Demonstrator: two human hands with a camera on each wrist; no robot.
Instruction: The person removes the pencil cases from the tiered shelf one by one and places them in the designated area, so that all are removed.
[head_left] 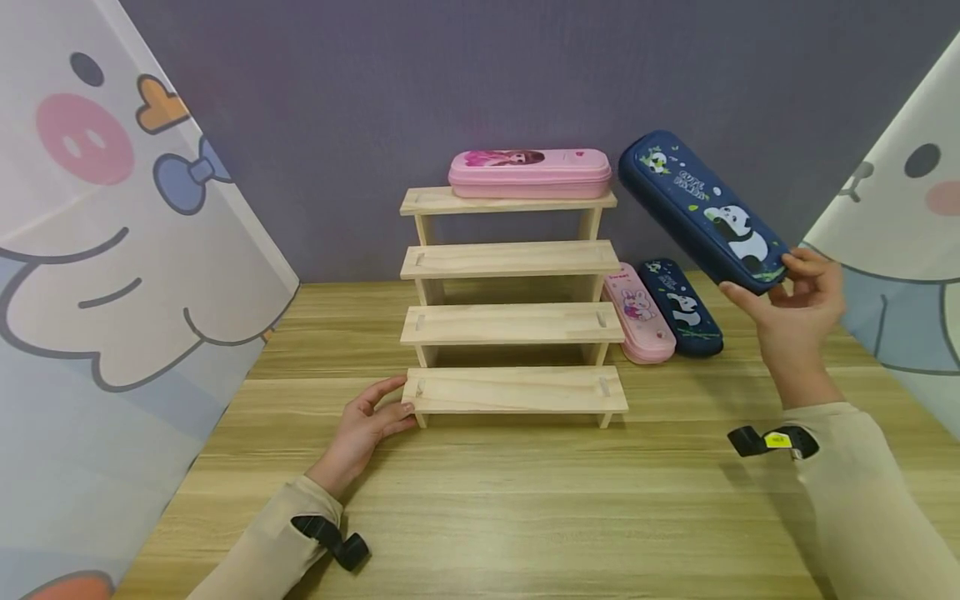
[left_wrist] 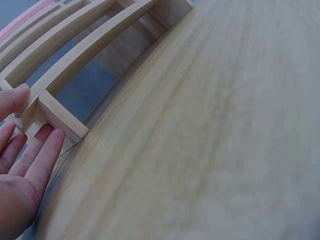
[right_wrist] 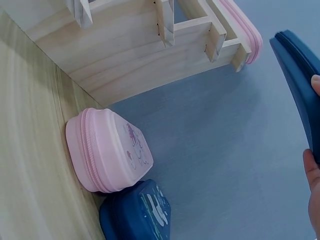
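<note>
A dark blue pencil case with a panda print (head_left: 705, 212) is held up in the air, tilted, its lower right end pinched between thumb and fingers of the right hand (head_left: 802, 312). The right wrist view shows the same blue case (right_wrist: 300, 90) edge-on. My left hand (head_left: 367, 429) touches the left end of the lowest step of a wooden four-step rack (head_left: 513, 390); in the left wrist view the left hand (left_wrist: 25, 170) has its thumb on the board's top edge and its fingers extended against the leg. A pink case (head_left: 531, 175) lies on the top step.
Right of the rack, a pink case with a rabbit print (head_left: 641, 317) and another blue panda case (head_left: 682, 308) lie side by side on the wooden table (head_left: 480, 508). A grey wall (head_left: 337, 100) stands behind, with cartoon-printed panels on the left (head_left: 150, 250) and right (head_left: 892, 242).
</note>
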